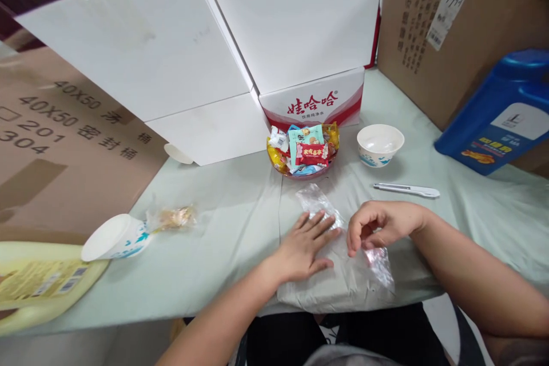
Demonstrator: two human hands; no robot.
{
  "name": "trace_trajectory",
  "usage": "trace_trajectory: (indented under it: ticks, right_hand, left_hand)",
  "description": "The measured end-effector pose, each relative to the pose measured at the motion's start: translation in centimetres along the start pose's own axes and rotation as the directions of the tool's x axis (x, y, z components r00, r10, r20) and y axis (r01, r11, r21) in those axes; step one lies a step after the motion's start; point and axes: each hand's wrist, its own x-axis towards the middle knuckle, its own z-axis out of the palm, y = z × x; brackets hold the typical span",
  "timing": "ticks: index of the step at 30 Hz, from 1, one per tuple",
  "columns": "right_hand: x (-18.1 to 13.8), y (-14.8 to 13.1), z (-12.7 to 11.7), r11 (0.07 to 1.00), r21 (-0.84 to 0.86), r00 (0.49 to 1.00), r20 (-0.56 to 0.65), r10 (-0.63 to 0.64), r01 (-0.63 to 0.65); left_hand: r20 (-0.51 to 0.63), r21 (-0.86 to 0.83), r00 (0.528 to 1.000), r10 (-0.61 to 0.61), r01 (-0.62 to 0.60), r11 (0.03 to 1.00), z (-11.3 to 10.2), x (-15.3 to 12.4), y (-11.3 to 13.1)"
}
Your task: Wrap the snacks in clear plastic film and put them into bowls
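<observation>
My left hand (305, 245) lies flat on the cloth-covered table with its fingers spread. Its fingertips rest on a crinkled clear plastic wrapper (315, 197). Just to the right, my right hand (381, 226) has its fingers curled in a pinch; whatever is between them is hidden. Below that hand, another piece of clear plastic (382, 273) with a reddish patch lies on the table. Ahead of both hands stands a pink bowl (317, 175) heaped with wrapped snacks, a red packet (312, 154) on top. A white utility knife (407, 190) lies beyond my right hand.
A paper bowl (380, 151) stands upright at right, near a blue jug (493, 120). At left, a tipped paper bowl (118, 237) lies by a wrapped snack (175, 218) and a yellow bottle (47, 280). White boxes (300, 23) and brown cartons (64, 143) line the back.
</observation>
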Motion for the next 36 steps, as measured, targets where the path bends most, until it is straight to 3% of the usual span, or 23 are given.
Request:
trace_trajectory:
  ticks: [3, 6, 10, 12, 15, 17, 18, 20, 21, 22, 24, 26, 27, 30, 36]
  right_hand:
    - [0.0, 0.3, -0.1, 0.973, 0.225, 0.998, 0.034, -0.053, 0.044]
    - [0.8, 1.2, -0.5, 0.932, 0.352, 0.984, -0.179, -0.02, 0.083]
    - [2.6, 3.1, -1.2, 0.886, 0.447, 0.86, -0.494, 0.127, 0.126]
    - [3.4, 4.0, -1.3, 0.868, 0.482, 0.804, -0.559, 0.203, 0.115]
    - [4.1, 4.7, -1.4, 0.868, 0.489, 0.766, -0.591, 0.253, 0.09]
    - [4.1, 4.9, -1.6, 0.914, 0.392, 0.731, -0.653, 0.2, 0.1]
    - [4.0, 4.9, -1.7, 0.955, 0.28, 0.689, -0.712, 0.136, 0.101]
    - [3.7, 4.7, -1.8, 0.997, -0.055, 0.575, -0.814, -0.075, 0.051]
    - [3.5, 4.6, -1.9, 0.974, -0.226, 0.546, -0.816, -0.19, 0.002]
    - [3.4, 4.5, -1.9, 0.927, -0.373, 0.564, -0.775, -0.285, -0.043]
    - [3.3, 4.4, -1.7, 0.796, -0.599, 0.702, -0.603, -0.379, -0.084]
    - [3.5, 4.5, -1.3, 0.643, -0.758, 0.826, -0.429, -0.365, -0.109]
    - [3.7, 4.7, -1.1, 0.563, -0.815, 0.857, -0.381, -0.346, -0.135]
    - [4.4, 5.3, -0.8, 0.409, -0.884, 0.878, -0.366, -0.309, -0.225]
    - [4.4, 5.6, -0.7, 0.365, -0.895, 0.881, -0.371, -0.293, -0.256]
  left_hand:
    - [0.027, -0.064, 0.988, 0.155, -0.153, 0.986, 0.2, 0.2, 0.5]
    - [0.04, -0.074, 0.986, 0.161, -0.158, 0.985, 0.1, 0.2, 0.9]
    - [0.08, -0.059, 0.991, 0.103, -0.098, 0.993, 0.0, 0.3, 1.0]
    - [0.073, -0.071, 0.993, 0.095, -0.09, 0.993, -0.1, 0.4, 0.9]
    - [0.044, -0.097, 0.994, 0.097, -0.092, 0.991, -0.2, 0.5, 0.8]
    - [0.043, -0.107, 0.994, 0.097, -0.092, 0.99, -0.2, 0.5, 0.8]
    - [0.045, -0.111, 0.994, 0.096, -0.091, 0.99, -0.3, 0.5, 0.7]
    - [0.046, -0.121, 0.995, 0.092, -0.086, 0.989, -0.3, 0.6, 0.7]
    - [0.043, -0.127, 0.995, 0.087, -0.081, 0.989, -0.3, 0.6, 0.8]
    - [0.039, -0.134, 0.996, 0.082, -0.076, 0.988, -0.3, 0.6, 0.8]
    - [0.038, -0.145, 0.997, 0.074, -0.068, 0.987, -0.2, 0.5, 0.8]
    - [0.04, -0.146, 0.997, 0.063, -0.057, 0.988, 0.0, 0.5, 0.7]
    - [0.037, -0.147, 0.998, 0.058, -0.052, 0.988, 0.0, 0.5, 0.7]
    - [0.005, -0.181, 0.999, 0.053, -0.052, 0.982, 0.1, 0.4, 0.4]
    - [-0.07, -0.217, 0.998, -0.002, -0.013, 0.976, 0.0, -0.5, 0.4]
